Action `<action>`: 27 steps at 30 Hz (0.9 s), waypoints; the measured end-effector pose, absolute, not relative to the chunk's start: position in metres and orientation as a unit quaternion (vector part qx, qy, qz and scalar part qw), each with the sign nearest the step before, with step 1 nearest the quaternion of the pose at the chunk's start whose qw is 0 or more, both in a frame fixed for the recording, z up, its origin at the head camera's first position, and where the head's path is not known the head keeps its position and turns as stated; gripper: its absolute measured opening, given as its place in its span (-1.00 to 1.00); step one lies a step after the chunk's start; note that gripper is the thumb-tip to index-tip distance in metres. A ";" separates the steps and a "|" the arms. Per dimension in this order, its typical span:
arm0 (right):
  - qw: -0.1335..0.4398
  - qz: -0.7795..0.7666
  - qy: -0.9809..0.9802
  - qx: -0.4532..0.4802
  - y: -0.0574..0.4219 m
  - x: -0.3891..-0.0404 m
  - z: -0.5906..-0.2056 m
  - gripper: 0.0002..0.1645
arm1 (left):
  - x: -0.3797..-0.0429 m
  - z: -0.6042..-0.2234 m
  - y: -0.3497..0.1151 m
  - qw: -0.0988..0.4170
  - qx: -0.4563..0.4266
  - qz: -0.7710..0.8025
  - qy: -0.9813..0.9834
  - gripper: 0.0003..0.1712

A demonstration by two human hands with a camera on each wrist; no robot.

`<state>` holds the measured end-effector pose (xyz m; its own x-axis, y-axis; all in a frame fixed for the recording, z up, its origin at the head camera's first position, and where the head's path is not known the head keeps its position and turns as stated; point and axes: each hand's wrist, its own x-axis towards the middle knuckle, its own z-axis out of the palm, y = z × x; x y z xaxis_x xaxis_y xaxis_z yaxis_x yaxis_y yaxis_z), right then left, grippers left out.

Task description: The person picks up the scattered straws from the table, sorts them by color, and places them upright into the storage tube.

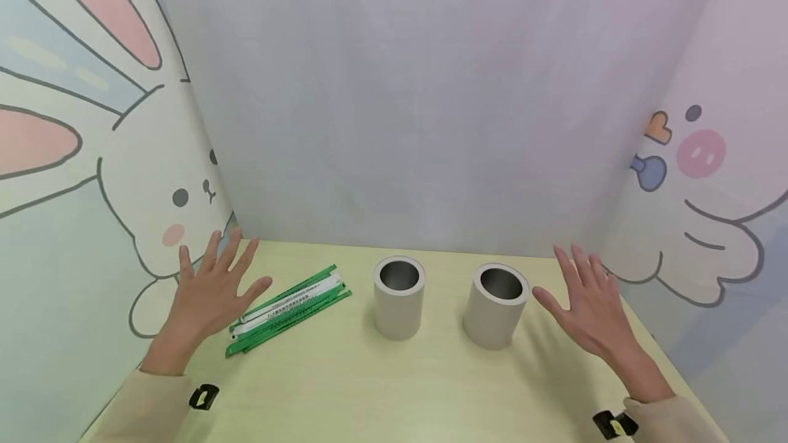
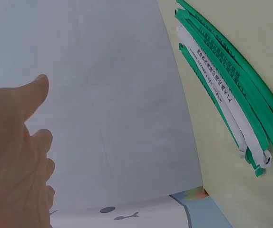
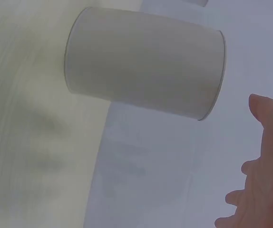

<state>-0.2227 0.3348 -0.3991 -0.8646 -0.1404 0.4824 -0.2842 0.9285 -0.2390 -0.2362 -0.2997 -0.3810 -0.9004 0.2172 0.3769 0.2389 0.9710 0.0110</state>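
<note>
My left hand (image 1: pixel 212 292) hovers with fingers spread, just left of a small pile of slim green and white paper-wrapped sticks (image 1: pixel 289 310). Printed lettering runs along the wrappers (image 2: pixel 227 80) in the left wrist view. Over at the right, my right hand (image 1: pixel 591 306) is likewise spread and holds nothing. Nearest to it stands a white cylindrical cup (image 1: pixel 494 310) with a dark metallic inside; its plain side wall (image 3: pixel 143 61) fills much of the right wrist view. Another white cup (image 1: pixel 399 303) of the same kind stands upright between that one and the sticks.
All of it sits on a pale yellow table (image 1: pixel 382 395). A grey-white cloth backdrop (image 1: pixel 406 115) rises behind the table's far edge. Side panels carry a cartoon rabbit (image 1: pixel 154 176) on the left and a cartoon chick (image 1: pixel 726 190) on the right.
</note>
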 end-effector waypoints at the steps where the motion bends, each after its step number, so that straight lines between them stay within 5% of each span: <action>1: 0.232 0.164 -0.952 0.112 0.332 -0.223 -0.398 0.11 | -0.237 -0.381 -0.298 0.189 -0.119 -0.030 -0.974 0.02; 12: 0.180 0.352 -0.910 0.127 0.303 -0.230 -0.388 -0.05 | -0.246 -0.384 -0.275 0.196 -0.134 -0.062 -0.969 0.00; 27: 0.148 0.641 -0.749 0.074 0.280 -0.235 -0.403 -0.25 | -0.251 -0.394 -0.242 0.137 -0.151 -0.186 -0.961 0.02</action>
<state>-0.2345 0.2804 -0.4026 -0.9450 0.0791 0.3175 -0.3014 0.1671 -0.9387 -0.2506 -0.2424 -0.3942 -0.9167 0.2403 0.3193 0.3420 0.8850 0.3159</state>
